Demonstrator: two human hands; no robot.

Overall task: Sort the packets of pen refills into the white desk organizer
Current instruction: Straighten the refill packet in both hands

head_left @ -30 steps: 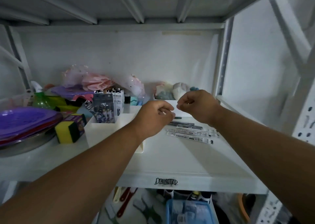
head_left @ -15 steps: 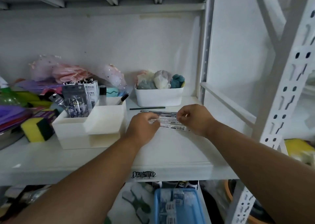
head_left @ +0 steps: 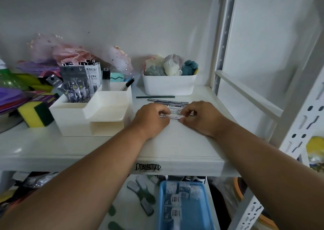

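Several slim packets of pen refills (head_left: pixel 173 108) lie side by side on the white shelf. My left hand (head_left: pixel 150 118) pinches the left end of the nearest packet (head_left: pixel 173 117), and my right hand (head_left: pixel 199 116) pinches its right end. The white desk organizer (head_left: pixel 77 117) stands to the left of my hands. Its back-left compartment holds several upright refill packets (head_left: pixel 78 82). A marker and a small black-capped item stand in its back-right compartment.
A white bin (head_left: pixel 169 85) of rolled cloths sits behind the packets, with a dark pencil (head_left: pixel 155 97) in front of it. Yellow-green sponges (head_left: pixel 36 114) and purple plates lie at left. A shelf upright (head_left: pixel 222 42) rises at right. A blue tray (head_left: pixel 185 205) sits on the shelf below.
My hands came down from the air onto the packets and now pinch the nearest one at both ends. The view has dropped and moved closer to the shelf.
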